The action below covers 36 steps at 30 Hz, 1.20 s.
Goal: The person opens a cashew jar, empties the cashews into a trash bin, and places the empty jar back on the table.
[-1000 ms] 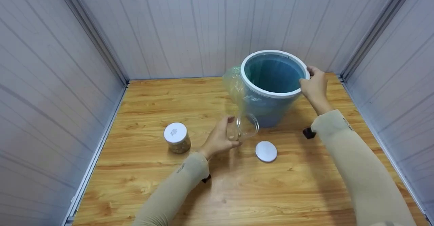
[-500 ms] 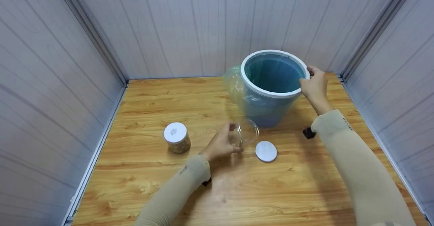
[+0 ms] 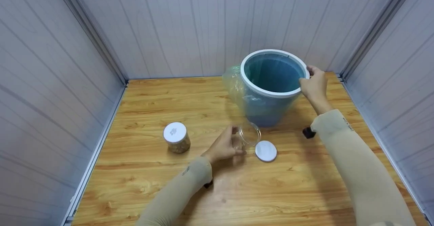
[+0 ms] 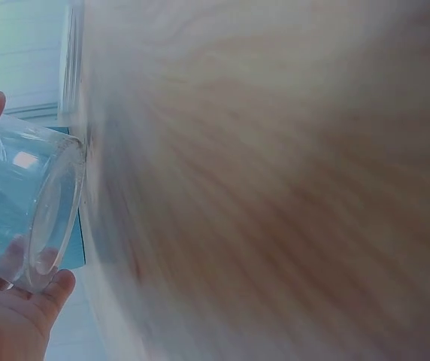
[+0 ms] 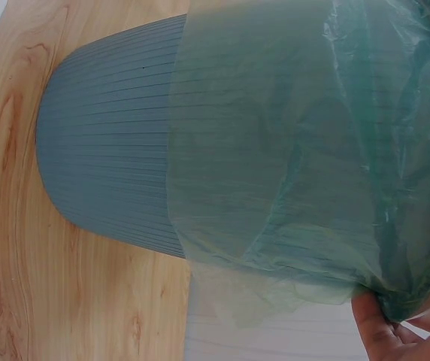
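Note:
My left hand point(image 3: 223, 146) grips a clear plastic jar point(image 4: 31, 203) around its side, thumb on one side and fingers on the other. In the head view the jar's open mouth tilts toward the right; the left wrist view shows its base close to the wooden surface. A white round lid point(image 3: 266, 151) lies just right of the jar. My right hand point(image 3: 314, 87) pinches the white rim of a blue trash can point(image 3: 262, 114) on its right side. A thin green trash bag point(image 5: 275, 150) lines the can and hangs over its outside.
Another jar point(image 3: 178, 141), with a white lid on and brownish contents, stands on the wooden table point(image 3: 149, 104) to the left. Pale panel walls point(image 3: 203, 29) close off the back and both sides.
My left hand has lowered the clear jar toward the table, slightly nearer to me and the white lid. The right hand stays on the can's rim.

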### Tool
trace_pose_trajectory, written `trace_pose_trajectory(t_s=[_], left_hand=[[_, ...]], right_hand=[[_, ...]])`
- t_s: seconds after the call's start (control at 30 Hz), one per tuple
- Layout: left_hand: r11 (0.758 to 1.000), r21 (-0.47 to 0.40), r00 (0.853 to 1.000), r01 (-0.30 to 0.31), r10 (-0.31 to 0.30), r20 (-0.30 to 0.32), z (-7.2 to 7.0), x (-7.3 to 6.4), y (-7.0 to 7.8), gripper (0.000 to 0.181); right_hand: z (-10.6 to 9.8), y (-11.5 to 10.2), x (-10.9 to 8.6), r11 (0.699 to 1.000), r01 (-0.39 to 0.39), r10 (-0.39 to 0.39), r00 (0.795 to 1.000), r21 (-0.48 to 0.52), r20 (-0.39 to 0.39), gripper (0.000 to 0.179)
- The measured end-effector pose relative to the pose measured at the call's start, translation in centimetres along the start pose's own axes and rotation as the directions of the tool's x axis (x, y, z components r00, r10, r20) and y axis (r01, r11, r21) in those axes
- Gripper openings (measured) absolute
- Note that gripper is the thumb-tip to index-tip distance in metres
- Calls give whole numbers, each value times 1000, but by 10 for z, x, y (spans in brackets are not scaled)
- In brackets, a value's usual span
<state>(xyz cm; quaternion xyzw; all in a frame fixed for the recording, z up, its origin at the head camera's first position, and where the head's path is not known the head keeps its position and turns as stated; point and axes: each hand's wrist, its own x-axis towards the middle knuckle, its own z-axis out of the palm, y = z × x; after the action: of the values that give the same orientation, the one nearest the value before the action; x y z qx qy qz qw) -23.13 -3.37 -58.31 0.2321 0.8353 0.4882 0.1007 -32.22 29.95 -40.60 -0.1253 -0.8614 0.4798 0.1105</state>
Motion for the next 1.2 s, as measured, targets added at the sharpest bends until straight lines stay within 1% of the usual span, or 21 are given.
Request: trace_pose_trajectory(t_s=[0.13, 0.23, 0.4, 0.53, 0.63, 0.7, 0.83, 1.03, 1.1, 1.2], left_hand=[[1000, 3, 1000, -4, 4, 1, 1, 0, 0, 87], [1000, -8, 1000, 1, -1, 5, 2, 0, -1, 89], [999, -33, 999, 31, -31, 14, 1, -2, -1, 94], [998, -30, 999, 50, -50, 19, -2, -4, -3, 92], [998, -35, 999, 47, -47, 23, -4, -6, -6, 89], [998, -44, 999, 35, -34, 26, -5, -8, -8, 89], [998, -65, 999, 14, -12, 37, -7, -11, -10, 89], [998, -52, 998, 47, -46, 33, -8, -15, -11, 93], [997, -59, 998, 58, -56, 32, -9, -16, -10, 96], [996, -76, 998, 55, -54, 26, -9, -17, -10, 98]], right_hand=[[0, 0, 0, 1000, -3, 3, 1000, 4, 9, 63], [0, 0, 0, 1000, -2, 1, 1000, 9, 14, 63], [0, 0, 1, 1000, 2, -3, 1000, 9, 12, 63], [1, 2, 2, 999, 34, -34, 999, -5, -12, 62], [2, 2, 2, 998, 56, -56, 998, -6, -25, 61], [2, 2, 1, 998, 58, -58, 998, -3, -23, 61], [2, 1, 1, 999, 51, -51, 999, -2, -19, 61], [2, 0, 2, 999, 32, -32, 999, 0, -11, 61], [2, 0, 2, 1000, 24, -24, 1000, 0, -7, 62], [2, 0, 2, 1000, 20, -20, 1000, -1, -7, 62]])
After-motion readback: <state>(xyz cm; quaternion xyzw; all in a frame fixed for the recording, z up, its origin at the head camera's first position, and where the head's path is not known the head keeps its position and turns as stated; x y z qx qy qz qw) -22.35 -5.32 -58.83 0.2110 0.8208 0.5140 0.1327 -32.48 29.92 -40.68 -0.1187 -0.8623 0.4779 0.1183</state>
